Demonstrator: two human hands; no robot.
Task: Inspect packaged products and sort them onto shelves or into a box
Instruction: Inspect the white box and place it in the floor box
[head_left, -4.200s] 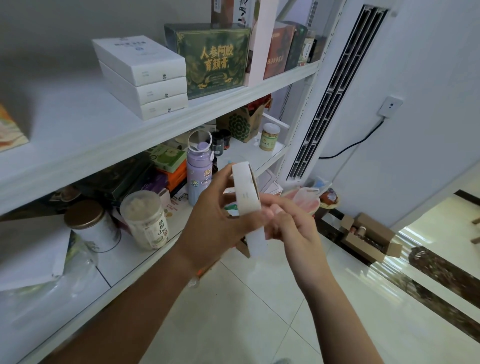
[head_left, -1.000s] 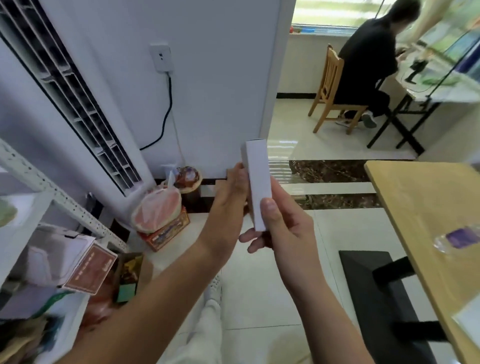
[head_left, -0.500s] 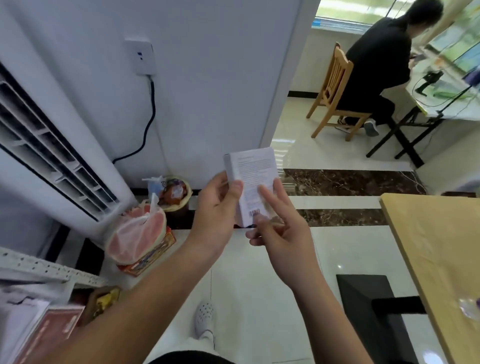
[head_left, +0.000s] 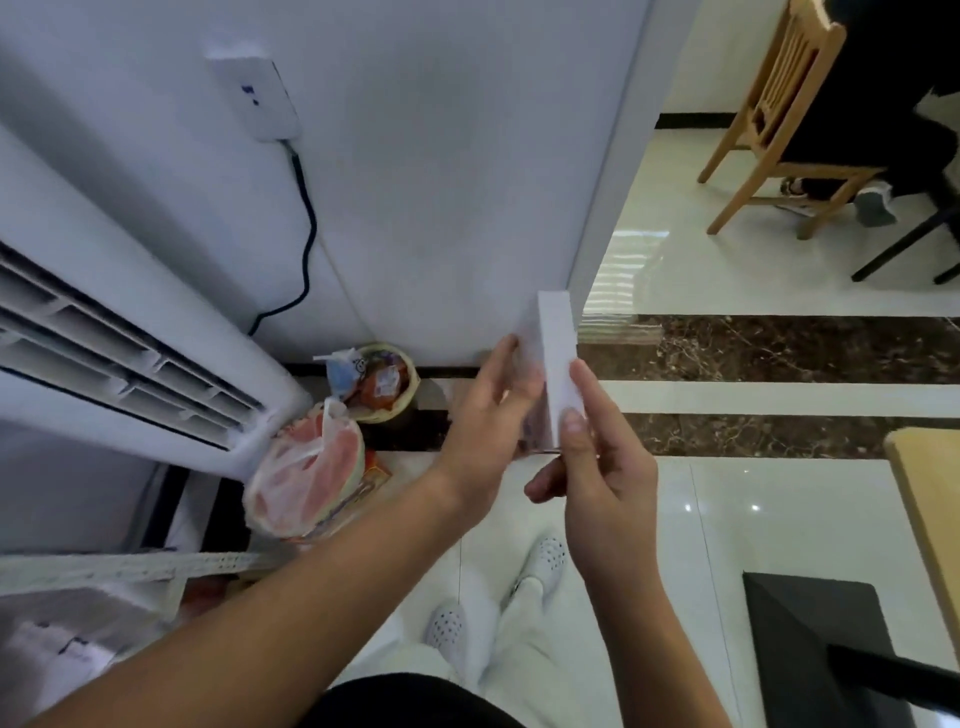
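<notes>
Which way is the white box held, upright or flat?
Upright: white box stands on end, narrow face toward camera; left hand and right hand grip its lower half.

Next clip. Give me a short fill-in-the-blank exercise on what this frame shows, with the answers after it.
1. The box held between the left hand and the right hand is ____ in colour.
2. The cable hanging from the wall socket is ____ in colour.
3. The chair at the upper right is made of ____.
4. The box is held above the ____, not over a shelf.

Missing words: white; black; wood; floor.
</notes>
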